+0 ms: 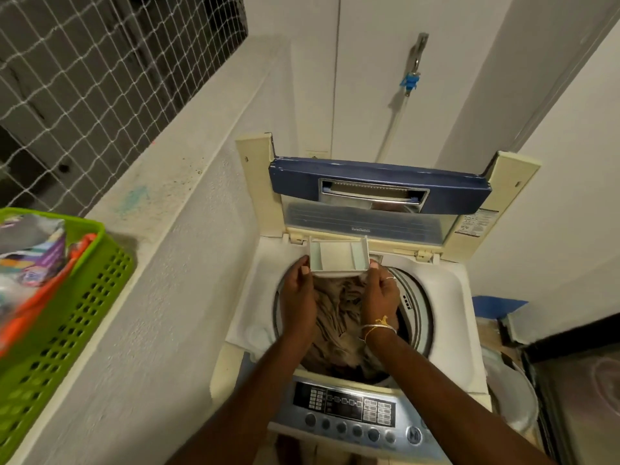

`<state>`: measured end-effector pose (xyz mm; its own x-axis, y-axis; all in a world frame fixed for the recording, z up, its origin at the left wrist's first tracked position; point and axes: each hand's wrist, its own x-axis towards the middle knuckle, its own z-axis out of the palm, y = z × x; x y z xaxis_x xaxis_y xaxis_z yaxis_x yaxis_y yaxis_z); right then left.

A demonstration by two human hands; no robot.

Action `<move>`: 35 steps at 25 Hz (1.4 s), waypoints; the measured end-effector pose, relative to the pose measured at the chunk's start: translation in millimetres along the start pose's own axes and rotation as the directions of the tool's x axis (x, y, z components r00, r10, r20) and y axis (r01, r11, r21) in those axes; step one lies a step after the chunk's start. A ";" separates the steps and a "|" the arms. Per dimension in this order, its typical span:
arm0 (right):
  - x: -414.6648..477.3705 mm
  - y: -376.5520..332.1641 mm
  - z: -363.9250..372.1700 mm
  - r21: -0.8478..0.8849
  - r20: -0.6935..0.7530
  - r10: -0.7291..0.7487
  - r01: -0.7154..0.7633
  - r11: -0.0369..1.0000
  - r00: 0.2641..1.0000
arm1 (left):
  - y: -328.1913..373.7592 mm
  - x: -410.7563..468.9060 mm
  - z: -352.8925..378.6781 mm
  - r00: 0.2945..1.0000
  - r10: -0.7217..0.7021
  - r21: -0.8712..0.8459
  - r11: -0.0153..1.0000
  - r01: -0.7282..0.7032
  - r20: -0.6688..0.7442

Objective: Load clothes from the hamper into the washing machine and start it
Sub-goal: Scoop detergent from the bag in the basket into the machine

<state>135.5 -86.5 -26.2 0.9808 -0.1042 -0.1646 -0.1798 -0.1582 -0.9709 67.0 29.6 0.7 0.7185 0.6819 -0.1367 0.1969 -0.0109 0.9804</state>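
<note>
Inside washing machine (449, 290), brown clothes (339, 317).

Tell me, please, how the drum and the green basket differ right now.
The drum is round and metallic, sunk in the washer; the green basket is rectangular perforated plastic, sitting on the ledge. The drum holds brownish clothes; the basket holds colourful packets. Both are open-topped and partly filled.

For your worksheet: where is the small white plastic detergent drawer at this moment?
In the head view, the small white plastic detergent drawer sits centre frame, gripped by the left hand and right hand, above the brown clothes.
</note>
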 end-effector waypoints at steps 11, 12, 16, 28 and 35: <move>-54.6 -147.1 86.0 0.275 0.218 -0.278 0.214 0.937 0.936 | 102.9 -19.3 -90.5 0.854 0.371 0.069 0.925 -0.373 -0.364; -57.6 -159.7 98.9 0.289 0.255 -0.310 0.234 0.928 0.916 | 109.2 -14.9 -99.1 0.843 0.378 0.074 0.922 -0.380 -0.382; -64.4 -195.7 156.3 0.273 0.377 -0.378 0.289 0.918 0.846 | 120.9 2.8 -128.2 0.832 0.340 0.079 0.937 -0.341 -0.438; -61.8 -193.7 249.9 0.052 0.480 -0.311 0.327 0.944 0.821 | 126.8 22.9 -154.5 0.917 0.176 0.275 0.958 -0.077 -0.357; -57.3 -194.4 254.5 0.062 0.537 -0.293 0.310 0.949 0.791 | 136.0 29.9 -156.8 0.944 0.036 0.247 0.968 0.049 -0.327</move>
<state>133.4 200.1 127.7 0.8688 0.4915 0.0607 0.1377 -0.1219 -0.9829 10.7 163.2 152.2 0.4676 0.8826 -0.0476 0.3902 -0.1579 0.9071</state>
